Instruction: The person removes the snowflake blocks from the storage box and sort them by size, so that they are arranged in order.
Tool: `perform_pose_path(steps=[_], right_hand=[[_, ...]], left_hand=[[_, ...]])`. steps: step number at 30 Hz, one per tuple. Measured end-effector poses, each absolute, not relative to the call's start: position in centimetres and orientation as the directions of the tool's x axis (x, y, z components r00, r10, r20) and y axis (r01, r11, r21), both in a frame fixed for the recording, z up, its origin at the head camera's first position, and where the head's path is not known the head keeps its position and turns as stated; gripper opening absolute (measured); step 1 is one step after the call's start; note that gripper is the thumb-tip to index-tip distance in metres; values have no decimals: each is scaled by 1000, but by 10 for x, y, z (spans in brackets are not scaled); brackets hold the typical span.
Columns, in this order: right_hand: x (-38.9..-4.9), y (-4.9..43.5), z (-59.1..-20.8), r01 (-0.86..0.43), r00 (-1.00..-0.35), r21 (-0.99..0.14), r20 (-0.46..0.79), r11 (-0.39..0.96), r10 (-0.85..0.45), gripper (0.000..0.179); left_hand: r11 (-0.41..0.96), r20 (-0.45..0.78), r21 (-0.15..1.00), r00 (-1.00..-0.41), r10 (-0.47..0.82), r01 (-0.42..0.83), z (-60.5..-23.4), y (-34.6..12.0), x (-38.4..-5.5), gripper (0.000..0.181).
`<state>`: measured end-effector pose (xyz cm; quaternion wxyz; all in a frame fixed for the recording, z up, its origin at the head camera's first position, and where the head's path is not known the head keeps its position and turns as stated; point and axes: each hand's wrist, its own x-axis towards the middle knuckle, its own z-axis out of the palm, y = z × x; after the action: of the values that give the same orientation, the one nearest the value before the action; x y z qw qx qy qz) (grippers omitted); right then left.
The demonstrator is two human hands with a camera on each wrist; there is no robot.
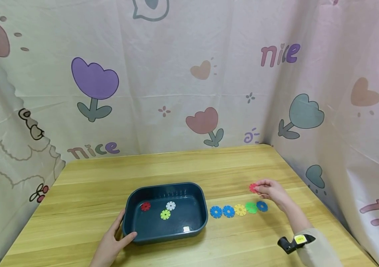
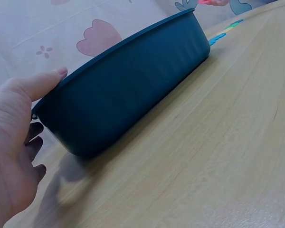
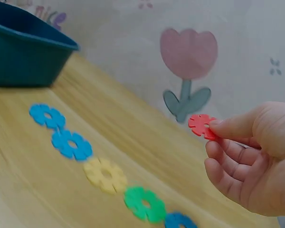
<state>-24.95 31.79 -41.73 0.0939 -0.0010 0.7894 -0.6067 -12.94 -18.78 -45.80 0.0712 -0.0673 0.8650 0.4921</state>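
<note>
My right hand (image 1: 271,192) pinches a red notched plastic disc (image 3: 201,125) between thumb and fingers, raised above the table. Below it runs a row of snowflake discs: two blue (image 1: 216,212), a yellow one (image 1: 240,210), a green one (image 1: 250,207) and a darker blue one (image 1: 262,206) at the right end. My left hand (image 1: 113,239) grips the left end of a dark teal plastic basin (image 2: 128,90), thumb over the rim and fingers against the outside. Inside the basin lie a red disc (image 1: 145,206), a white disc (image 1: 170,205) and a yellow-green disc (image 1: 165,214).
The wood-grain table (image 1: 162,168) carries the basin and the row of discs to its right. A patterned cloth (image 1: 162,74) hangs behind the table and along both sides. A black wrist device (image 1: 296,243) sits at the right sleeve.
</note>
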Motion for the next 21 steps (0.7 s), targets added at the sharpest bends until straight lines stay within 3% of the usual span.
perform_pose_path(steps=[11,21], right_hand=[[-236,363,-443,210,-977,-924,-208,320,40,20],[-234,378,-460,286,-958,-825,-245,487,148,28]], left_hand=[[512,-195,836,-979,-56,-196,-457,-187,-128,89],[495,-179,849,-982,-52,-181,-455,-185,-127,88]])
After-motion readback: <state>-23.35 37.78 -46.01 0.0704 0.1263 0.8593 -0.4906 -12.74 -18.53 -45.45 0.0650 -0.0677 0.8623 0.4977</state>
